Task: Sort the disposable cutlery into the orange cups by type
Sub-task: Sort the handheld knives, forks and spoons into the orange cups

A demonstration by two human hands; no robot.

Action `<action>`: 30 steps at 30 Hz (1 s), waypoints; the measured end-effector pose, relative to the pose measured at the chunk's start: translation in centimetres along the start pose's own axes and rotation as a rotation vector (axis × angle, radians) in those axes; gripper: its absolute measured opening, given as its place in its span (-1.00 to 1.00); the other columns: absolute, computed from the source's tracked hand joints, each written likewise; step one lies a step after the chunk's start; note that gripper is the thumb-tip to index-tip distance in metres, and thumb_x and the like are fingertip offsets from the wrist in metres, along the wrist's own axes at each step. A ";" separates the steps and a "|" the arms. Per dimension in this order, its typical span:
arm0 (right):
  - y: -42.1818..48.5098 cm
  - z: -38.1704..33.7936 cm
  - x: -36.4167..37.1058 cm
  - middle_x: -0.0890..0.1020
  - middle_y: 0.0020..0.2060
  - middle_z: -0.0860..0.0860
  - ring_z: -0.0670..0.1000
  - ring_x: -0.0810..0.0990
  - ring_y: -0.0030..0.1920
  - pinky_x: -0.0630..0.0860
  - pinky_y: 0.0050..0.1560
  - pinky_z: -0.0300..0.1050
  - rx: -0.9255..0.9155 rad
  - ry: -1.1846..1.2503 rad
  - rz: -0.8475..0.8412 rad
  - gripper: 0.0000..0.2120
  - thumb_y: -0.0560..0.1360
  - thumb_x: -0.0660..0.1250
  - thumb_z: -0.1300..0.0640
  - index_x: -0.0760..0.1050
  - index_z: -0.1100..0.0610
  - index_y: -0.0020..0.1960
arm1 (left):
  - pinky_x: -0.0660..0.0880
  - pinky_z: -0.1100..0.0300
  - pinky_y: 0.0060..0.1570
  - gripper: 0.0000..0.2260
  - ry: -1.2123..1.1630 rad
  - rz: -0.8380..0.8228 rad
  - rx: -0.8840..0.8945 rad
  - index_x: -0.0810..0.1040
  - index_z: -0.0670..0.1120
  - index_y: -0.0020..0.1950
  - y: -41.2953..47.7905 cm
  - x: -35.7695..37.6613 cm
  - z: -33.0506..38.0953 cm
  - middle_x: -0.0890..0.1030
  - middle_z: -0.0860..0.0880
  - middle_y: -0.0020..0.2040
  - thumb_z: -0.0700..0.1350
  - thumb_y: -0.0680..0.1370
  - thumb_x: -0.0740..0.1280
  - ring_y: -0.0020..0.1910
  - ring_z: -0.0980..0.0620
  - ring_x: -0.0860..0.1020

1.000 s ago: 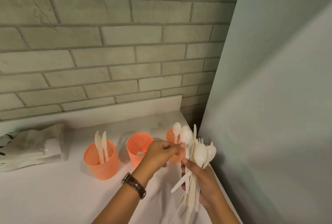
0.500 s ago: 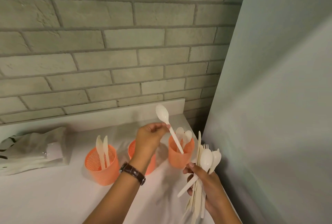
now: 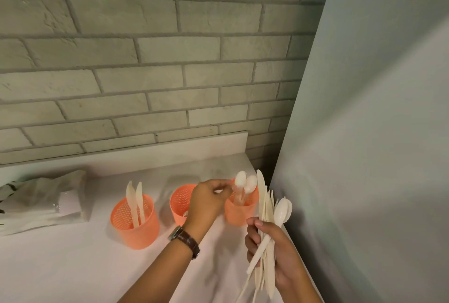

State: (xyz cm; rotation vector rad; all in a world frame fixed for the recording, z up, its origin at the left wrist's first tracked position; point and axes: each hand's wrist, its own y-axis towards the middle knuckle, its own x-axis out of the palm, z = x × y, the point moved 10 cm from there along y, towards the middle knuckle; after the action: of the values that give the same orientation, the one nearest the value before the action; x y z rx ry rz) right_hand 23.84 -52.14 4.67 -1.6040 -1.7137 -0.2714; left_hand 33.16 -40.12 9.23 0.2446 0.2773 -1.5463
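1. Nearest to me, low on the right, my right hand [image 3: 281,254] is clenched round a bundle of white cutlery [image 3: 266,220]. The handles run down past the palm and the spoon and knife ends fan upward above the thumb.
2. Up and to the left of that grip, my left hand [image 3: 206,202] hangs released, fingers loosely curled, thumb and forefinger apart with nothing between them. A brown-strapped watch [image 3: 185,240] sits on its wrist.
3. Just beyond the left fingertips stands the right orange cup [image 3: 239,215] with spoons [image 3: 245,182] upright in it, their bowls just beside the fingertips.
4. Partly hidden behind the left hand is the middle orange cup [image 3: 179,203]. I cannot tell its contents.
5. Further left of that hand, well apart, the left orange cup [image 3: 136,227] holds two knives [image 3: 134,198], blades up.
6. Far left on the white counter [image 3: 73,266] lies a clear plastic bag [image 3: 43,200].
7. Behind everything rises the brick wall [image 3: 145,72], and a grey panel [image 3: 364,132] closes off the side right of the bundle.
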 end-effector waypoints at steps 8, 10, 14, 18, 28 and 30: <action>0.4 2.2 5.0 0.41 -0.50 0.06 -0.02 0.36 -0.61 0.35 -0.64 -0.23 0.027 -0.055 -0.163 -0.56 0.14 0.56 0.06 0.55 0.29 -0.12 | 0.35 0.31 -0.52 -0.88 -0.174 -0.111 -0.095 0.67 -0.13 -0.21 -7.8 -4.2 -0.4 0.62 -0.05 -0.30 -0.08 0.43 0.44 -0.43 0.20 0.44; 0.4 3.0 6.4 0.44 -0.48 0.07 -0.01 0.40 -0.57 0.38 -0.59 -0.20 0.025 -0.157 -0.192 -0.60 0.23 0.49 0.07 0.55 0.31 -0.07 | 0.36 0.31 -0.50 -0.89 -0.206 -0.070 -0.116 0.68 -0.09 -0.21 -8.9 -6.0 -0.9 0.65 -0.11 -0.21 -0.07 0.41 0.44 -0.38 0.19 0.47; 0.5 5.0 8.4 0.51 -0.44 0.11 0.02 0.48 -0.45 0.44 -0.40 -0.14 0.034 -0.389 -0.219 -0.73 0.20 0.46 0.14 0.65 0.24 -0.14 | 0.37 0.44 -0.42 -0.95 -0.236 0.076 -0.146 0.68 -0.06 -0.18 -10.0 -10.0 -2.1 0.67 0.09 -0.27 -0.11 0.43 0.43 -0.41 0.32 0.49; 0.2 6.7 10.9 0.64 -0.34 0.20 0.01 0.56 -0.40 0.47 -0.34 -0.16 0.023 -0.516 -0.283 -0.81 0.22 0.44 0.22 0.65 0.26 -0.19 | 0.45 0.40 -0.26 -0.94 -0.250 -0.022 -0.154 0.70 -0.05 -0.16 -10.8 -11.3 -2.5 0.64 0.05 -0.40 -0.14 0.44 0.42 -0.45 0.17 0.50; -0.2 10.5 14.5 0.61 -0.31 0.25 0.03 0.48 -0.52 0.44 -0.48 -0.18 0.216 -0.375 -0.426 -0.61 0.24 0.44 0.13 0.57 0.33 -0.01 | 0.51 0.41 -0.28 -0.89 -0.300 0.049 -0.209 0.68 -0.21 -0.11 -11.5 -14.8 -4.1 0.70 -0.11 -0.24 -0.23 0.39 0.47 -0.31 0.11 0.65; -0.1 10.6 14.4 0.54 -0.44 0.18 0.06 0.48 -0.53 0.44 -0.47 -0.17 0.221 -0.371 -0.393 -0.68 0.23 0.44 0.13 0.60 0.29 -0.07 | 0.51 0.41 -0.20 -0.88 -0.328 0.030 -0.205 0.69 -0.17 -0.08 -11.5 -14.6 -4.0 0.72 -0.06 -0.18 -0.22 0.41 0.45 -0.22 0.10 0.67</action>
State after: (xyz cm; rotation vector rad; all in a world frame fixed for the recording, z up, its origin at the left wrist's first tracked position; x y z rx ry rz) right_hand 20.88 -34.62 6.68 -1.2001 -2.2567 0.0336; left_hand 21.50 -25.17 10.48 -0.1647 0.1701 -1.4890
